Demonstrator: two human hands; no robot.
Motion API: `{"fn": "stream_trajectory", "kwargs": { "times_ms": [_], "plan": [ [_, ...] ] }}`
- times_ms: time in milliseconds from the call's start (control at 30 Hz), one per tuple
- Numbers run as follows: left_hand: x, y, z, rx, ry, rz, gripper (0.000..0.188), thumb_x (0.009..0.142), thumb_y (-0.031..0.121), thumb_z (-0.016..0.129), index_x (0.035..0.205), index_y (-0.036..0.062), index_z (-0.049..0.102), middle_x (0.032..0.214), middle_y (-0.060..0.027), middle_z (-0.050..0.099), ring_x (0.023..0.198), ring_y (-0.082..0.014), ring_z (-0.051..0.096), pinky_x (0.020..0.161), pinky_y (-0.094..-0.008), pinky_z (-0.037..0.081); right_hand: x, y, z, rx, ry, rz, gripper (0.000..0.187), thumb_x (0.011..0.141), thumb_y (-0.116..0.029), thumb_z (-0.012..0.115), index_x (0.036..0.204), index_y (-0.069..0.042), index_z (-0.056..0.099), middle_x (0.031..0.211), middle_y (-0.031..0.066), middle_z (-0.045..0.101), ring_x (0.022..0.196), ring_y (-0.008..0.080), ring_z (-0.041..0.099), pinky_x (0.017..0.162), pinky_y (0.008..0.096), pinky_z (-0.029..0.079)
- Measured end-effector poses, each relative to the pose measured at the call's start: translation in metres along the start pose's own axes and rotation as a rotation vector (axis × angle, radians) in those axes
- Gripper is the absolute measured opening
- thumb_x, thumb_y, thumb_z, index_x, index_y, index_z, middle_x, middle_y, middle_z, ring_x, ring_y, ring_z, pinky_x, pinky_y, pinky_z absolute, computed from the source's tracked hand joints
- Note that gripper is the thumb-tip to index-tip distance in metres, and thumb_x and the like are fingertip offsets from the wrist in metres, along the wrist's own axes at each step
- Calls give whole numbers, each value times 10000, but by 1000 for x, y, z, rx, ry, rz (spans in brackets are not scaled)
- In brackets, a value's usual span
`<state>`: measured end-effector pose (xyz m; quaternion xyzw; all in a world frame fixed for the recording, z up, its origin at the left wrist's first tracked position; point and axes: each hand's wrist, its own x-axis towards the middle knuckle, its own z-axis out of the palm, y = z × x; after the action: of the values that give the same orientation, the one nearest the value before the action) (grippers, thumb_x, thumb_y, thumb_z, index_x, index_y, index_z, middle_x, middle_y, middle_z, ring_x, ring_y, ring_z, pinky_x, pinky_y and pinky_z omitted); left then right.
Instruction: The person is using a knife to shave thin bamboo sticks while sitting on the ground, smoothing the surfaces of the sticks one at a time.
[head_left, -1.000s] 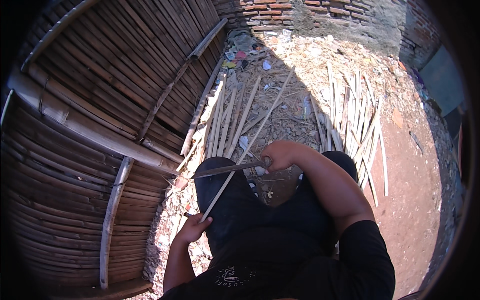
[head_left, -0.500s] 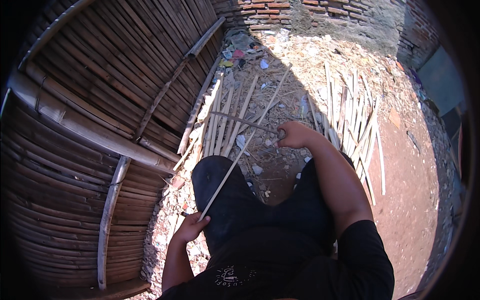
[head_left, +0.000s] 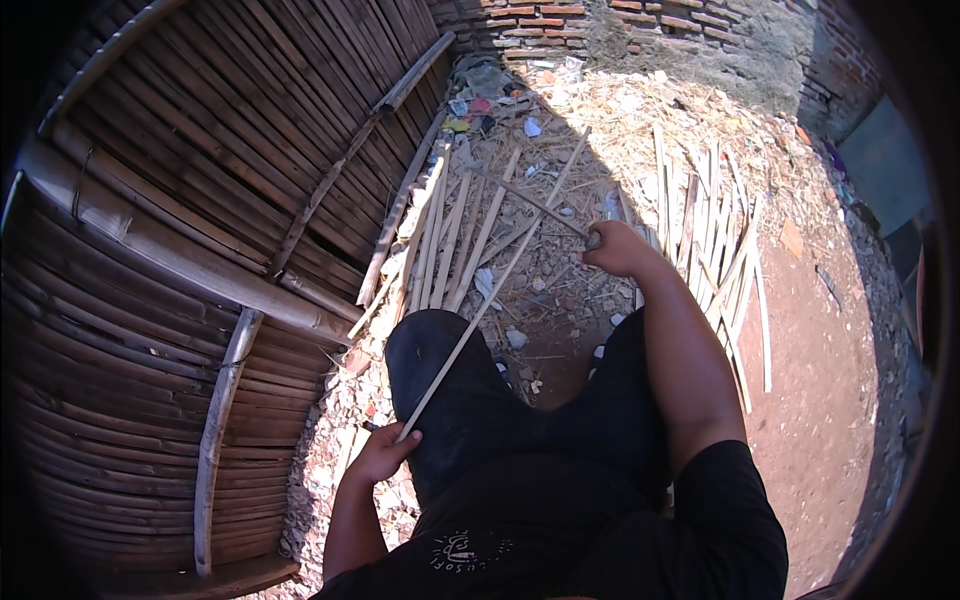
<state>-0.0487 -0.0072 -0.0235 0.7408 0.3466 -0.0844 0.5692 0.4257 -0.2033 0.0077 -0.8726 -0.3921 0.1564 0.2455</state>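
- As the head view shows, the knife (head_left: 515, 193) has moved up and away from the left knee (head_left: 432, 345) and now crosses the held strip (head_left: 470, 332) near its far end.
- That shift, I judge, takes the blade from the middle of the strip to its outer part; whether the edge touches the wood, I cannot tell.
- The left hand (head_left: 388, 452) has stayed beside the left thigh, thumb and fingers pinching the strip's near end.
- The right hand (head_left: 618, 250) has travelled forward with the knife, its fingers curled closed around the handle; the fingertips are partly hidden.
- The strip, pale and thin, slants over the left leg, from the left hand towards the littered ground ahead, and looks to be in one piece.
- Counted: two hands, one knife, one strip in hand, two knees.
- To the left of the held strip, at least five loose strips (head_left: 450, 240) lie roughly side by side on the ground.
- To the right, beyond the right forearm, a pile of strips (head_left: 715, 230) holds more than ten, too crossed for an exact count.
- One slatted wall (head_left: 130, 370) stands at left, and one brick wall (head_left: 540, 30) ahead.
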Motion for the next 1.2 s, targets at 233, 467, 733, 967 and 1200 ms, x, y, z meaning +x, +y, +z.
{"fn": "stream_trajectory", "kwargs": {
  "times_ms": [233,467,733,967,1200],
  "plan": [
    [-1,-4,2,-32,20,15,300,993,305,618,903,21,655,742,74,532,713,-57,454,645,-251,388,-14,-48,23,-121,-293,-203,544,766,-375,773,1193,-54,668,1061,220,690,1065,390,641,939,453,498],
    [-1,-8,0,11,41,31,304,992,308,620,887,23,648,724,75,511,702,-55,438,632,-251,375,-15,-62,51,-129,-396,-496,544,746,-418,787,1144,-64,676,948,204,689,973,394,657,864,465,505],
    [2,-6,0,33,19,13,313,997,321,593,914,25,651,720,76,512,683,-59,437,612,-258,370,8,2,21,21,4,-28,627,751,-428,778,1211,-25,643,1134,237,664,1100,395,623,941,452,484],
    [-1,-6,2,20,33,37,316,998,320,590,914,20,642,732,74,516,685,-57,437,610,-258,370,-11,-50,34,-116,-387,-286,577,743,-400,778,1207,-80,656,1116,223,670,1091,397,626,935,462,494],
    [-2,-6,2,69,33,36,324,1002,323,574,870,31,626,721,76,497,674,-55,423,593,-263,362,-21,-59,49,-129,-386,-479,557,751,-423,783,1159,-60,676,1008,211,691,1007,388,653,872,469,505]
  ]
}}
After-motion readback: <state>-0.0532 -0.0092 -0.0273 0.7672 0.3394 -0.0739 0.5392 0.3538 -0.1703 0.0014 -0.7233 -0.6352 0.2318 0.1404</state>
